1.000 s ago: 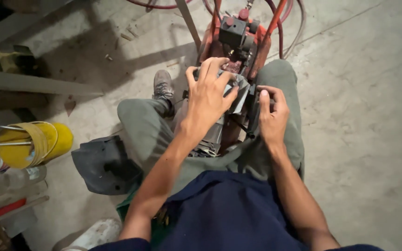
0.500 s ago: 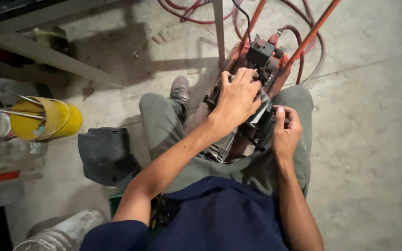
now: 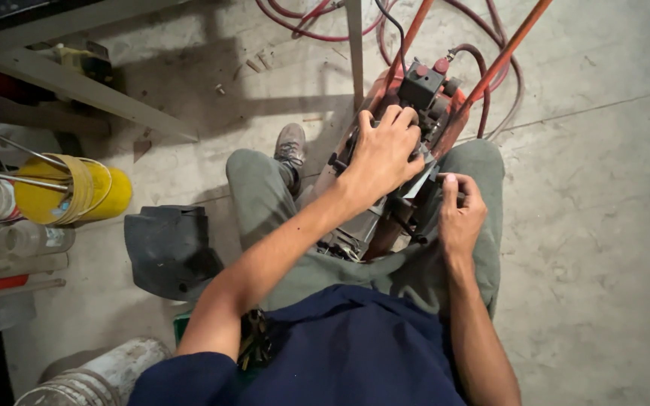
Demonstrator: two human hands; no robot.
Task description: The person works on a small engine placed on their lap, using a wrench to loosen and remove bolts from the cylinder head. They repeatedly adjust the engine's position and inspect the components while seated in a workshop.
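I sit with a small red and black machine between my knees on the concrete floor. My left hand lies flat on top of its grey metal body, fingers curled over the far edge. My right hand is closed at the machine's right side, thumb up, pinching a small dark part beside a thin shiny metal piece. What exactly the right fingers grip is hidden. Orange tube frame bars rise from the machine.
Red hoses loop on the floor at the top. A yellow can with metal rods lies at left beside jars. A black plastic cover rests by my left leg, a grey bucket at bottom left, a metal beam upper left.
The view has shifted, so the machine and hands sit further right and higher in frame. My left hand stays on top of the machine; my right hand has dropped slightly at its side.
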